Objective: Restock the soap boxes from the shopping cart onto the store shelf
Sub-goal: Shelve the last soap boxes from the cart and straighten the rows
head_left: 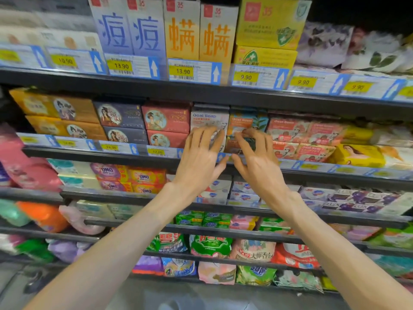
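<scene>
On the shelf, left hand (201, 153) spreads against the white Goat Soap box (209, 119); right hand (257, 157) seemingly pinches the orange box (243, 124).

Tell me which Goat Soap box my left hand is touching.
The white Goat Soap box with blue lettering, leftmost of that row. Your left hand lies on it; the neighbours are orange-and-teal and red.
</scene>
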